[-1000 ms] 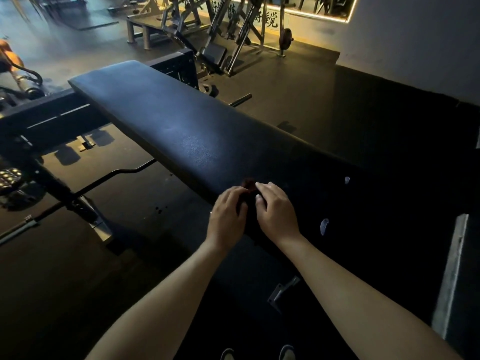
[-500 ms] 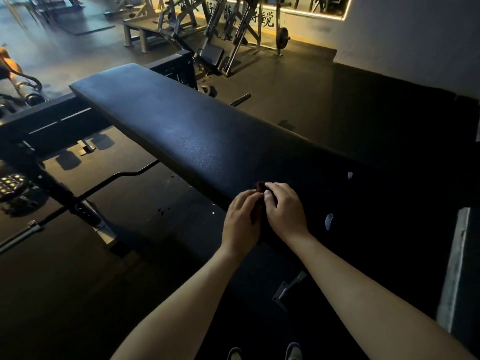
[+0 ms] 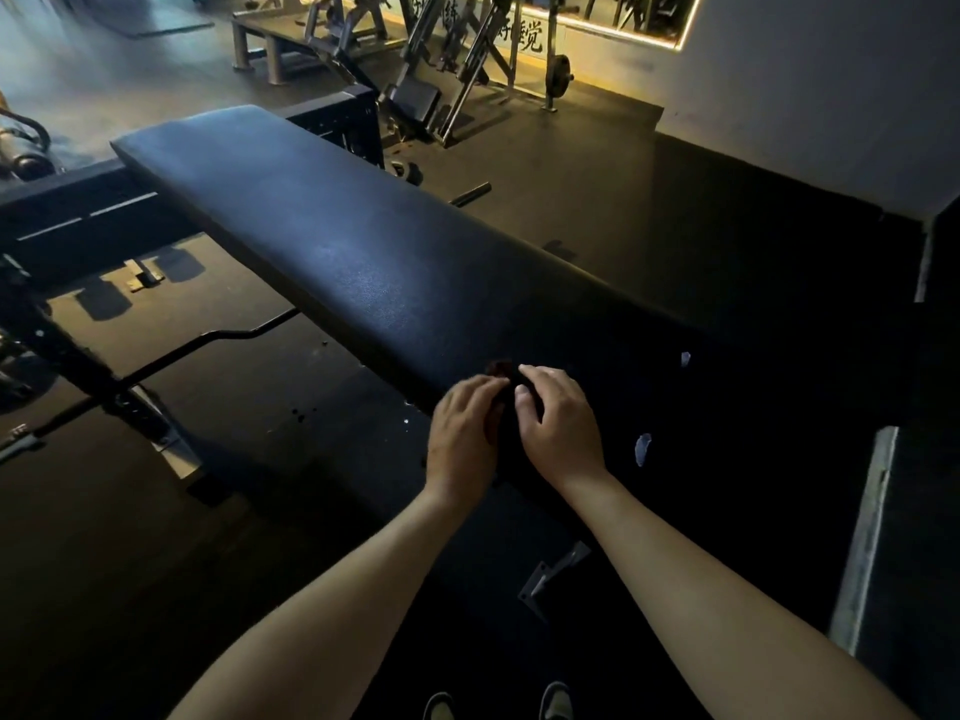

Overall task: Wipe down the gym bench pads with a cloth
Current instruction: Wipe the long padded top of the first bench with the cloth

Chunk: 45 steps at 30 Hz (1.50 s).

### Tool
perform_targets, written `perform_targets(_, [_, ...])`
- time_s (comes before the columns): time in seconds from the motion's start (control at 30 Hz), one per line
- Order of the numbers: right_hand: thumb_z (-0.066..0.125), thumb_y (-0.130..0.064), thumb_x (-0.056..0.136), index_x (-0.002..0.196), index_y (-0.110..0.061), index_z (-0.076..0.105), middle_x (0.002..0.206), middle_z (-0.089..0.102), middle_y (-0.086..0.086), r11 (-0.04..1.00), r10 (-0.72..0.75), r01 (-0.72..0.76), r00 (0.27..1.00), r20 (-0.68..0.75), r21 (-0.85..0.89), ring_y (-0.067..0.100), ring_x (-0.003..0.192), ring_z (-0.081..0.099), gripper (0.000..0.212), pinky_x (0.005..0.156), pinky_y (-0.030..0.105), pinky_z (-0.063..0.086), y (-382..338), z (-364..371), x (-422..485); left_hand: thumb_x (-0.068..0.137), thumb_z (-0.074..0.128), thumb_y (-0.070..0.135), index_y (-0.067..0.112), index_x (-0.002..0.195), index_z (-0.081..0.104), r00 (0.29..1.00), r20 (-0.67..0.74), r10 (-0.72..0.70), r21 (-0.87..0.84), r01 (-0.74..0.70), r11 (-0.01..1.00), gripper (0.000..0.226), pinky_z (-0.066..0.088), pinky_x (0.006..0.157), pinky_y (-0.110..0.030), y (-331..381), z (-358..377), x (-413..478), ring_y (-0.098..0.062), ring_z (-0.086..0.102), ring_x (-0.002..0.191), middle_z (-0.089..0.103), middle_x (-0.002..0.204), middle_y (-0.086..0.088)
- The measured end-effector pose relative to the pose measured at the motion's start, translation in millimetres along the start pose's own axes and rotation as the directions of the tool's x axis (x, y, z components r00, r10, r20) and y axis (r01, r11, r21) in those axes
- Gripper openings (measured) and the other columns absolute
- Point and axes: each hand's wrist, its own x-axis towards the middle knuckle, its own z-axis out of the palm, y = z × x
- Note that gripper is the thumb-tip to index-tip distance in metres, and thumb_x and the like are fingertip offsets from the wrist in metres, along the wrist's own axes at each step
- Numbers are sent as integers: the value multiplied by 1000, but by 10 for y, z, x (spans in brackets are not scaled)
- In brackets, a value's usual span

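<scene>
At the near, shadowed end of the bench pad, one dark cloth is lying bunched against the padding, close to the pad's left edge. The left hand and right hand are sitting side by side on it, almost touching. Each grip is curling narrowly over the cloth and holding it against the pad; only a reddish fold is peeking out past the fingertips, with a dark strip showing between the hands.

The pad's long axis is running away from the hands, forward and to the left, rising into better light at its far end. Nearly all the unwiped length seems to be lying ahead of the grip, so the coming stroke is probably calling for a push along that axis. The left hand is sitting nearer the pad's left edge, the right nearer its middle.

Counting: one pad under the hands, one cloth, two hands, and two pale marks showing on the pad to the right of the right hand.
</scene>
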Motion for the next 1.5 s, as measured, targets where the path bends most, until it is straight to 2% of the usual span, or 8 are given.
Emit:
perform_targets(0.27, [50, -25, 101, 125, -14, 64, 124, 62, 0, 1000, 1, -1, 999, 42, 0, 14, 117, 54, 31, 101, 29, 44, 31, -99, -98, 97, 60, 15, 15, 126, 67, 997, 10, 82, -52, -81, 995, 30, 45, 104, -40, 46, -38, -108, -22, 57, 121, 63, 129, -4])
perform_targets(0.43, [52, -31, 99, 129, -15, 64, 123, 67, 1, 998, -13, 17, 997, 72, -57, 18, 118, 59, 36, 100, 37, 49, -2, -123, -60, 102, 53, 22, 18, 134, 60, 979, -34, -201, -18, 201, 980, 34, 33, 116, -45, -113, -68, 205, -20, 43, 138, 55, 144, -3])
perform_targets(0.67, [56, -20, 97, 119, -12, 69, 114, 68, 4, 988, 31, -50, 991, 127, 147, 17, 106, 63, 27, 94, 25, 48, 54, -334, 42, 95, 63, 11, 18, 128, 64, 994, -32, -107, -64, 104, 992, 33, 44, 107, -39, 336, 103, -273, -15, 52, 125, 60, 130, 1])
perform_targets(0.87, [52, -23, 100, 123, -11, 66, 120, 64, 8, 993, -27, 0, 975, 219, 119, 21, 110, 60, 29, 92, 22, 41, 288, -492, -19, 100, 56, 20, 13, 127, 66, 999, -54, 0, -29, -1, 1000, 30, 46, 104, -31, 675, 251, -529, -15, 56, 119, 62, 126, -1])
perform_targets(1.07, [54, -23, 98, 119, -13, 66, 113, 69, 6, 977, -140, 86, 949, 281, 197, 23, 110, 61, 26, 93, 27, 44, 414, -604, -64, 99, 54, 20, 16, 125, 65, 912, -216, -349, -35, 350, 936, 28, 45, 105, -44, 556, 280, -183, -18, 56, 119, 63, 127, -2])
perform_targets(1.17, [54, -23, 98, 125, -13, 64, 116, 68, 7, 970, -167, 97, 933, 318, 224, 24, 111, 61, 30, 97, 30, 45, 456, -649, -115, 98, 48, 33, 20, 128, 65, 886, -226, -404, -47, 404, 913, 37, 43, 107, -45, 714, 450, -355, -19, 52, 126, 60, 132, 1])
perform_targets(1.37, [56, -21, 98, 133, -14, 61, 126, 66, 5, 955, -184, 74, 909, 375, 288, 16, 118, 59, 36, 93, 7, 32, 598, -848, -274, 99, 50, 27, 20, 134, 62, 877, -202, -437, -146, 414, 898, 37, 41, 111, -41, 1233, 613, -726, -12, 50, 129, 59, 136, 4])
perform_targets(1.5, [51, -15, 100, 139, -12, 56, 141, 54, 3, 912, -238, 58, 880, 411, 405, 11, 132, 47, 39, 103, 2, 24, 494, -828, -233, 100, 49, 20, 24, 142, 55, 847, -97, -522, -405, 445, 798, 43, 40, 113, -32, 1384, 441, -569, -2, 53, 128, 59, 140, 7])
